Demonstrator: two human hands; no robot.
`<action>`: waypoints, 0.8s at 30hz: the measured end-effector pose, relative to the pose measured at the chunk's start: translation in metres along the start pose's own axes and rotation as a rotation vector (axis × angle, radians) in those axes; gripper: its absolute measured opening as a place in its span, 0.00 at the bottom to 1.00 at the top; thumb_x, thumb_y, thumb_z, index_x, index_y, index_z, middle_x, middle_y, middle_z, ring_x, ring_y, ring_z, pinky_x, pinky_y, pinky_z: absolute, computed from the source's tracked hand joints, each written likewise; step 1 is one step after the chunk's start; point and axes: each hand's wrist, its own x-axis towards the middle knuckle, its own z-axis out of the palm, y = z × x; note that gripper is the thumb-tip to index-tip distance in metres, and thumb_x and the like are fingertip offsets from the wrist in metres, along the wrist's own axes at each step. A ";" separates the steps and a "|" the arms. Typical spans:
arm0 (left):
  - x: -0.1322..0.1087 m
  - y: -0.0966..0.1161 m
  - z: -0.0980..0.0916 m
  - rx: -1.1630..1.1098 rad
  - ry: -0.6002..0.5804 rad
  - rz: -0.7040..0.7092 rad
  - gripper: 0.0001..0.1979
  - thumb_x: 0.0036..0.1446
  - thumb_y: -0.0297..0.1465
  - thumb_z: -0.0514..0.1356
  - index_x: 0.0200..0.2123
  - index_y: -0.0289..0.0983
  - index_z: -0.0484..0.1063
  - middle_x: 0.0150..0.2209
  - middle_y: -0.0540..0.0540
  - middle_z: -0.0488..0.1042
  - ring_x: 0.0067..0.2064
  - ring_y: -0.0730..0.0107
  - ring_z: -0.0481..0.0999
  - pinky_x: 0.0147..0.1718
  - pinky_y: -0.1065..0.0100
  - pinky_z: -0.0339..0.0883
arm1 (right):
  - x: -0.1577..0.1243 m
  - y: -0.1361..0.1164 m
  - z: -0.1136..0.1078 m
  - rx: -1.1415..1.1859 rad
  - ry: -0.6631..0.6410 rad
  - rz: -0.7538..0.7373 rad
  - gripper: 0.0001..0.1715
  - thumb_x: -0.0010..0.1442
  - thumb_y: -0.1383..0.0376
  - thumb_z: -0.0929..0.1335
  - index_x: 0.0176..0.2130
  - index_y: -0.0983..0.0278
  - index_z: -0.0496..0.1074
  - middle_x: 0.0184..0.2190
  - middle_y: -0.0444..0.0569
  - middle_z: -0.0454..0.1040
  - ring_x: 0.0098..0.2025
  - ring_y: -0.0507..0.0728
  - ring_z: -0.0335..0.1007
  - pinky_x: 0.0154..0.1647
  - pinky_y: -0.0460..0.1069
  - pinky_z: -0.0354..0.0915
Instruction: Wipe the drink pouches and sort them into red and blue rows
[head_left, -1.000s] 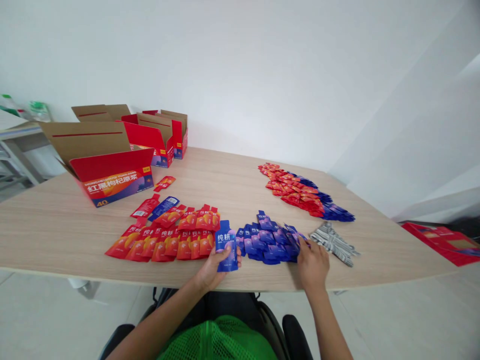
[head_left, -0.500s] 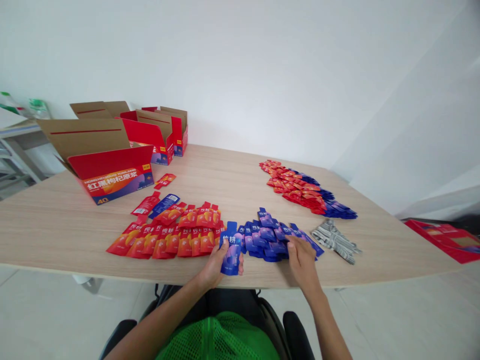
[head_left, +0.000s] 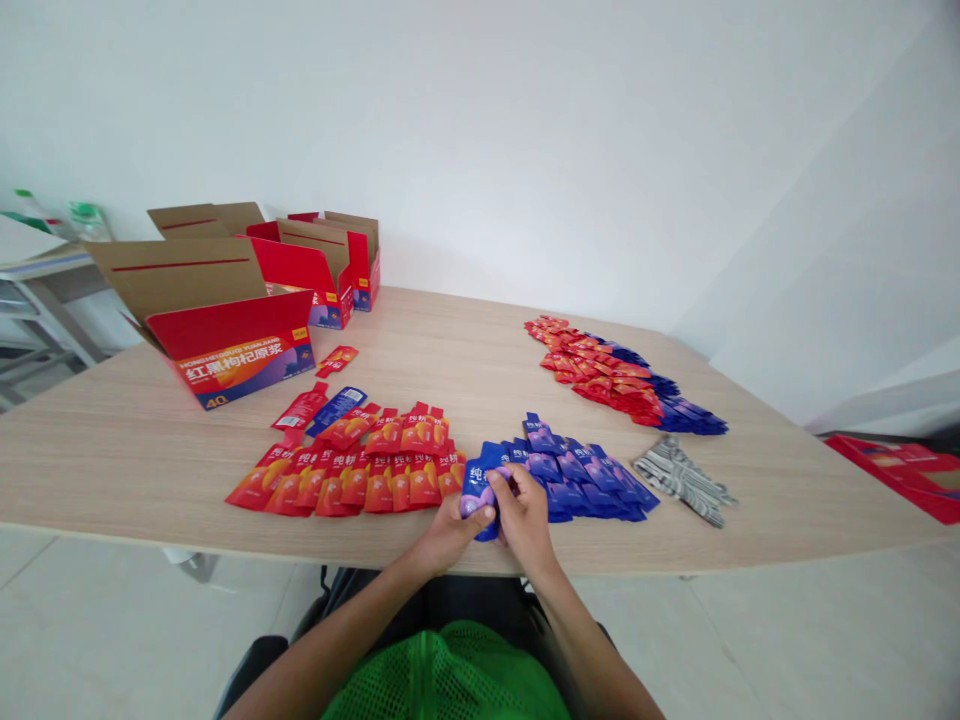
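Note:
Near the table's front edge, my left hand point(head_left: 448, 535) is closed on a blue pouch point(head_left: 477, 478) with white lettering. My right hand point(head_left: 523, 512) meets it there, its fingers pinching a second blue pouch point(head_left: 498, 455) that lies against the first and is partly hidden. Just to the right is a spread of overlapping blue pouches point(head_left: 585, 478) on the table. Rows of red-orange pouches point(head_left: 341, 487) lie to the left of my hands. Behind these rows are a blue pouch point(head_left: 337, 408) and a red pouch point(head_left: 301, 407), both turned back side up.
Open red cartons point(head_left: 240, 350) stand at the table's left and back left. A small red sachet point(head_left: 336, 361) lies beside the front one. Larger heaps of red pouches point(head_left: 592, 370) and blue pouches point(head_left: 686, 415) are at the back right. Striped gloves point(head_left: 681, 478) rest at the right.
My right hand has moved left from the blue pile to my left hand, bringing a blue pouch against the one held there. The view has shifted slightly.

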 end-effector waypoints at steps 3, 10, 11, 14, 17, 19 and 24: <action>-0.001 0.003 0.003 -0.004 -0.029 -0.026 0.27 0.44 0.51 0.72 0.31 0.32 0.75 0.24 0.48 0.76 0.25 0.68 0.76 0.30 0.66 0.74 | -0.001 0.007 -0.004 -0.060 0.077 -0.061 0.22 0.61 0.46 0.67 0.30 0.61 0.69 0.24 0.43 0.69 0.28 0.54 0.64 0.31 0.48 0.64; -0.001 -0.005 0.003 -0.031 -0.029 0.001 0.28 0.49 0.53 0.69 0.38 0.33 0.75 0.29 0.46 0.77 0.24 0.67 0.77 0.25 0.64 0.76 | -0.016 0.023 -0.005 -0.018 -0.042 -0.016 0.24 0.61 0.44 0.67 0.29 0.60 0.65 0.24 0.42 0.66 0.28 0.55 0.62 0.30 0.48 0.62; -0.001 -0.007 0.003 -0.030 -0.045 -0.011 0.29 0.48 0.54 0.69 0.38 0.33 0.75 0.29 0.45 0.78 0.25 0.66 0.78 0.26 0.64 0.76 | -0.017 0.023 -0.007 -0.016 -0.039 -0.007 0.24 0.60 0.44 0.67 0.28 0.60 0.64 0.23 0.42 0.66 0.28 0.54 0.61 0.30 0.48 0.61; -0.001 -0.011 0.004 0.006 -0.132 -0.073 0.30 0.45 0.56 0.69 0.31 0.33 0.75 0.25 0.44 0.76 0.24 0.65 0.78 0.24 0.66 0.74 | -0.014 0.017 -0.015 -0.034 0.050 -0.022 0.25 0.60 0.44 0.67 0.26 0.59 0.61 0.21 0.40 0.61 0.26 0.54 0.57 0.27 0.48 0.58; -0.004 -0.014 0.006 0.083 -0.126 -0.076 0.28 0.49 0.57 0.66 0.23 0.35 0.70 0.17 0.48 0.70 0.18 0.71 0.72 0.16 0.72 0.66 | -0.010 0.010 -0.019 -0.066 0.090 -0.082 0.25 0.61 0.46 0.67 0.25 0.58 0.58 0.21 0.39 0.58 0.25 0.53 0.55 0.26 0.48 0.56; -0.005 -0.015 0.007 0.145 -0.053 -0.048 0.27 0.53 0.55 0.64 0.21 0.37 0.66 0.15 0.52 0.65 0.14 0.75 0.66 0.12 0.75 0.58 | -0.005 0.007 -0.021 -0.088 0.053 -0.120 0.23 0.61 0.47 0.67 0.26 0.58 0.59 0.21 0.39 0.59 0.25 0.53 0.55 0.27 0.48 0.56; -0.004 -0.012 0.005 0.246 0.128 -0.041 0.22 0.54 0.51 0.61 0.26 0.37 0.68 0.16 0.56 0.64 0.12 0.80 0.58 0.10 0.77 0.50 | 0.031 0.007 -0.042 -0.118 0.111 -0.180 0.20 0.64 0.48 0.65 0.30 0.60 0.66 0.24 0.41 0.65 0.28 0.54 0.59 0.31 0.49 0.58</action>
